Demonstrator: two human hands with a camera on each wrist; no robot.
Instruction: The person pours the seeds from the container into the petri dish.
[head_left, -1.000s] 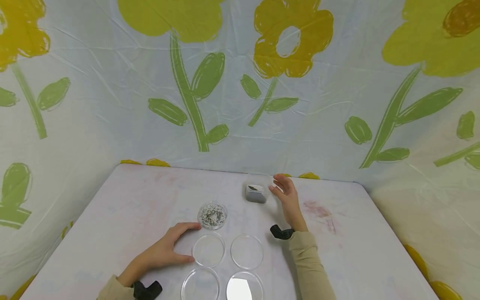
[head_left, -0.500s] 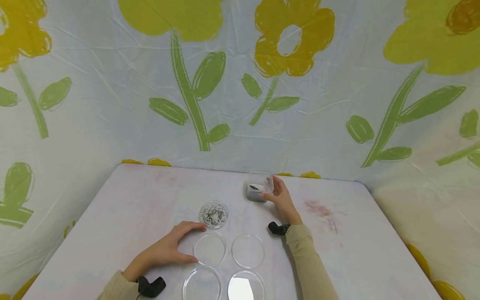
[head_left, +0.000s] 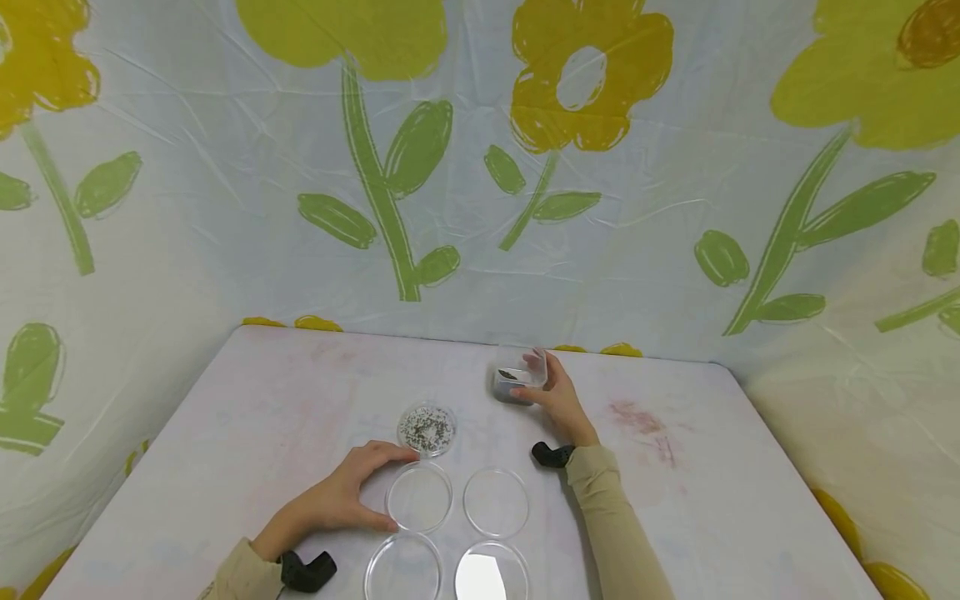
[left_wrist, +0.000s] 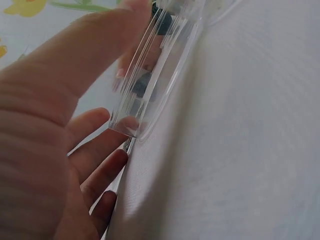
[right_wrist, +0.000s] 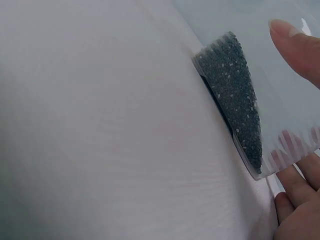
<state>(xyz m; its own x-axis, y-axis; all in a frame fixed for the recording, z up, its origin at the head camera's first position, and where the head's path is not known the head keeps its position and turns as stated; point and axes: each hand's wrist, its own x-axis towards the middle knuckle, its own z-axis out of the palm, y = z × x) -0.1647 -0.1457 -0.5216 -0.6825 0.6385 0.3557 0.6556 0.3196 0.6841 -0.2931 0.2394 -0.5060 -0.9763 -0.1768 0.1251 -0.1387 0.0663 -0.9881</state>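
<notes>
The table (head_left: 720, 500) supports every item listed. My right hand (head_left: 560, 404) pinches the clear container (head_left: 516, 377), thumb at its near side, fingers at its far right. My left hand (head_left: 341, 496) spans the round clear dish (head_left: 420, 498), thumb and index finger curved to opposite parts of its rim.

Orientation, dish: flat, face horizontal, equally wide in every direction. Position: beyond my left palm to the right, between thumb and index tips. The speckled dish (head_left: 400, 433) lies just beyond it.

Orientation, container: base toward the table, at the far side of the work area; I cannot tell its long axis or exact tilt. Position: left of my right palm, between thumb and fingers. The dark granules (right_wrist: 232, 95) occupy its base end.
</notes>
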